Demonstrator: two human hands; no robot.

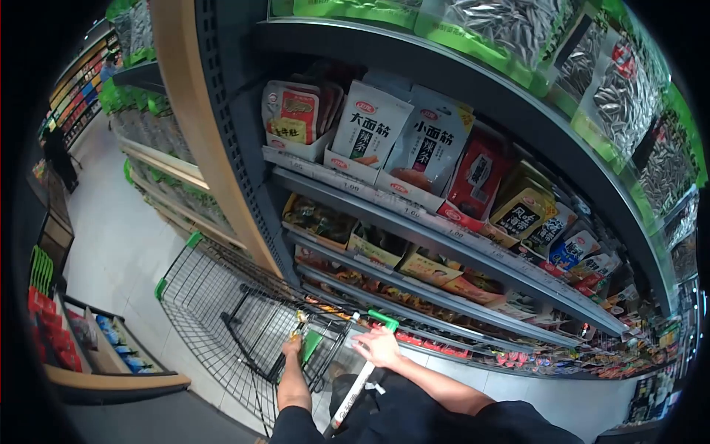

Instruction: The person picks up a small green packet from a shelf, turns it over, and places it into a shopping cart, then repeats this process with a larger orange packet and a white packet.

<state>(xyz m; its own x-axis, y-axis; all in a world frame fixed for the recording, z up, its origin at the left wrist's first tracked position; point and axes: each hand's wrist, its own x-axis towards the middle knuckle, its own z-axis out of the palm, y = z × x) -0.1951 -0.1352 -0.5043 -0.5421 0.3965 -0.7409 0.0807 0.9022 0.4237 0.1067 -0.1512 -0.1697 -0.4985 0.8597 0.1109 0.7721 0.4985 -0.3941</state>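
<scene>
My left hand (293,346) reaches over the upper part of the shopping cart (214,300). Its fingers are closed on a small shiny snack packet (301,318), yellowish and partly hidden. A green panel (312,345) of the cart's seat lies just beside it. My right hand (379,348) rests across the cart handle (353,396), near its green end cap (383,319). The fingers of that hand point left and look stretched out rather than wrapped round the bar.
Shelves to the right hold white snack bags (372,122), red packets (479,174) and dark gold packets (526,211). Bags of small dried fish (495,29) fill the top shelf. A wooden post (222,148) adjoins the cart. A display bin (111,381) stands left; people are down the aisle.
</scene>
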